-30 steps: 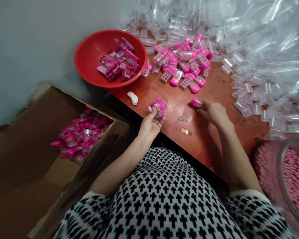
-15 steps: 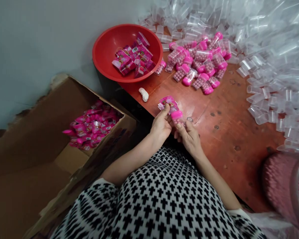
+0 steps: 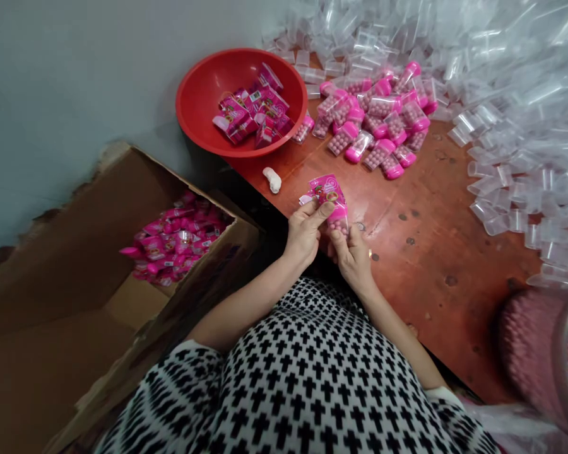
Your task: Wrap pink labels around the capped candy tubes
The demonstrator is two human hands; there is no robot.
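My left hand [image 3: 304, 232] pinches a pink printed wrapper sleeve [image 3: 327, 191] over the near edge of the brown table [image 3: 426, 208]. My right hand [image 3: 353, 255] grips a small clear container of pink candy balls with a pink cap [image 3: 339, 221], its capped end inside or against the sleeve. Both hands meet just in front of my body, fingers closed.
A red bowl [image 3: 203, 94] of pink wrappers sits at the table's far left. A heap of filled pink-capped containers [image 3: 373, 120] lies beyond, with clear empty containers [image 3: 511, 107] piled right. A cardboard box [image 3: 175, 239] of wrapped packs stands left. A white lump [image 3: 272, 179] and a tub of pink candy [image 3: 534, 340] are nearby.
My right hand carried a candy container from the table over to my left hand; the sleeve now covers its capped end. The view swung a little to the left.
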